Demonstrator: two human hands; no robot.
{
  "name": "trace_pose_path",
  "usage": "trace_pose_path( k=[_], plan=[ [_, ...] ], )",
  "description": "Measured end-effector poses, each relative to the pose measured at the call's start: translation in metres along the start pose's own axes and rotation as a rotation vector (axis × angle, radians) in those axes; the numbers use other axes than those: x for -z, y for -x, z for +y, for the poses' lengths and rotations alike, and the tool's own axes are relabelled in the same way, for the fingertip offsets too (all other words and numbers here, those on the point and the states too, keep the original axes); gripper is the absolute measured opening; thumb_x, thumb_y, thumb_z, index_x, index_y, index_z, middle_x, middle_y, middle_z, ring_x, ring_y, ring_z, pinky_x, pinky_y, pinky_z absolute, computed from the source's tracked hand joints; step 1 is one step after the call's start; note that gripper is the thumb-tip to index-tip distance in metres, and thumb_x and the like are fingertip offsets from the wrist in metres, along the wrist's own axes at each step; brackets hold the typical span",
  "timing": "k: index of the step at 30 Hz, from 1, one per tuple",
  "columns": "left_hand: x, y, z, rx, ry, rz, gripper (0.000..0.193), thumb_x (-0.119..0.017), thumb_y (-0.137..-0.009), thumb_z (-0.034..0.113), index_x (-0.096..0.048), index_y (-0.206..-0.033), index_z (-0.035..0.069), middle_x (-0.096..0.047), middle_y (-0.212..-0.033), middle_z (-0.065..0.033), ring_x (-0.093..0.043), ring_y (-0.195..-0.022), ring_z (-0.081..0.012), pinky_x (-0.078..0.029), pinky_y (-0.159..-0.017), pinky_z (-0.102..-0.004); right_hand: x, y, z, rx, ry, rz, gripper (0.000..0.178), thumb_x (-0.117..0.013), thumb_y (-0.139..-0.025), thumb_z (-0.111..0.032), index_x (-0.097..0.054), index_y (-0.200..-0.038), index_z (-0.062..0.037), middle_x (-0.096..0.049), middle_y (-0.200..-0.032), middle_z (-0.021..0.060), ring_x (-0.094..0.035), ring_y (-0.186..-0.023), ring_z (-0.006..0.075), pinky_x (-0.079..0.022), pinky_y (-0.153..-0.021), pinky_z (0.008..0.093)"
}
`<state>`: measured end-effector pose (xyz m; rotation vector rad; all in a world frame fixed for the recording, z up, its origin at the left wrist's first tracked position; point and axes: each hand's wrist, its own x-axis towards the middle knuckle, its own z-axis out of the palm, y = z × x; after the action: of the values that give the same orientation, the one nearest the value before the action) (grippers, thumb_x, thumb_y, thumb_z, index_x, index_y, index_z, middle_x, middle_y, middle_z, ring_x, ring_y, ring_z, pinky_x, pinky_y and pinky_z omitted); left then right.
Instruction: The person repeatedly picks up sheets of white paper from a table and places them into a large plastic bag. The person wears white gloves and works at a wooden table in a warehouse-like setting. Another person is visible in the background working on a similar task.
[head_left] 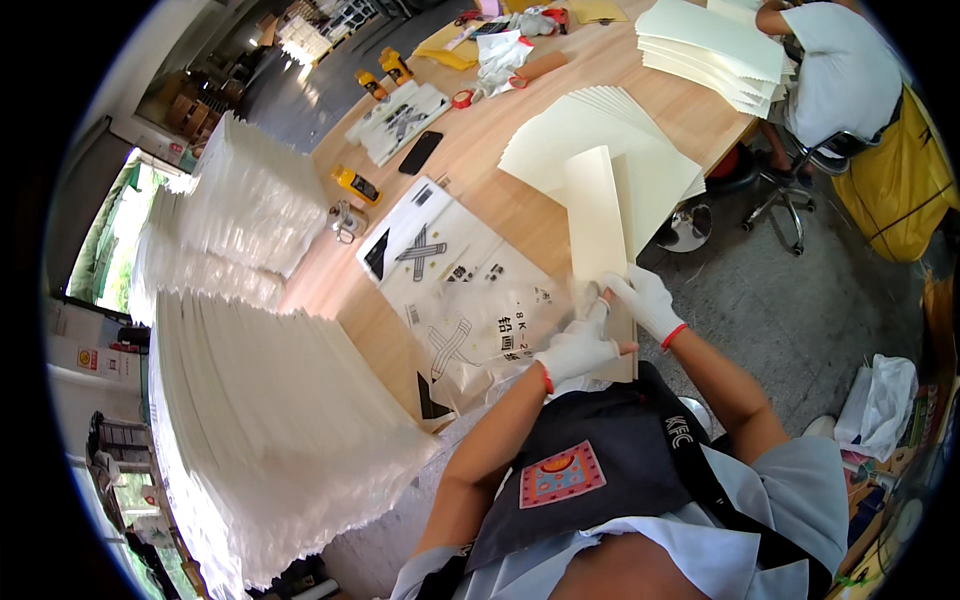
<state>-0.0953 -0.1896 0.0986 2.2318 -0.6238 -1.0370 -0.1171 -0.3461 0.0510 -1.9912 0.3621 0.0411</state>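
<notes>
A folded bundle of cream paper sheets (597, 215) stands at the table's near edge, in front of my body. My right hand (647, 302), in a white glove with a red cuff, grips its right side. My left hand (583, 347), gloved alike, is closed about its lower part, thumb pointing right. Bare fingertips show on the left glove; part of its grip is hidden. Clear film of a plastic bag (520, 300) reaches up to my left hand. Under it lie flat printed plastic bags (410, 215) with pencil drawings. Fanned cream sheets (570, 130) lie beyond the bundle.
Tall stacks of packed sheets (270, 420) rise at the left. A black phone (421, 153), a yellow bottle (356, 185) and a glass jar (347, 220) stand or lie on the table (470, 150). At the far right a person (840, 70) sits by another paper stack (710, 50).
</notes>
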Motion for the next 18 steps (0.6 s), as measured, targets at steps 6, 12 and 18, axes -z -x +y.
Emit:
trace_pose_path(
  k=[6, 12, 18],
  plan=[
    [0.100, 0.064, -0.049, -0.257, 1.216, 0.543, 0.052, -0.046, -0.095, 0.030, -0.032, -0.142, 0.014, -0.047, -0.132, -0.0088, -0.059, -0.090, -0.0185, -0.050, -0.069, -0.0211, 0.059, 0.018, -0.058, 0.659, 0.548, -0.037, 0.027, -0.058, -0.081, -0.033, -0.063, -0.084, -0.0063, -0.063, -0.078, 0.0133, -0.061, -0.074, 0.0317, -0.049, -0.064, 0.0389],
    [0.124, 0.148, -0.043, -0.444, 1.039, 0.602, 0.053, -0.053, -0.092, 0.029, -0.039, -0.139, 0.010, -0.048, -0.134, -0.0108, -0.057, -0.109, -0.0199, -0.047, -0.089, -0.0317, 0.048, 0.019, -0.124, 1.131, 1.018, -0.282, 0.018, -0.064, -0.071, -0.027, -0.061, -0.070, -0.0091, -0.062, -0.082, 0.0054, -0.059, -0.066, 0.0244, -0.051, -0.054, 0.0372],
    [0.000, 0.147, -0.045, -0.217, 0.166, 0.706, 0.047, -0.058, -0.083, 0.007, -0.049, -0.129, 0.010, -0.059, -0.114, -0.0151, -0.060, -0.099, -0.0274, -0.046, -0.084, -0.0332, 0.007, -0.017, -0.134, 0.642, 0.598, -0.705, 0.029, -0.059, -0.082, -0.030, -0.067, -0.087, -0.0023, -0.066, -0.086, 0.0165, -0.064, -0.079, 0.0278, -0.050, -0.068, 0.0352]
  ],
)
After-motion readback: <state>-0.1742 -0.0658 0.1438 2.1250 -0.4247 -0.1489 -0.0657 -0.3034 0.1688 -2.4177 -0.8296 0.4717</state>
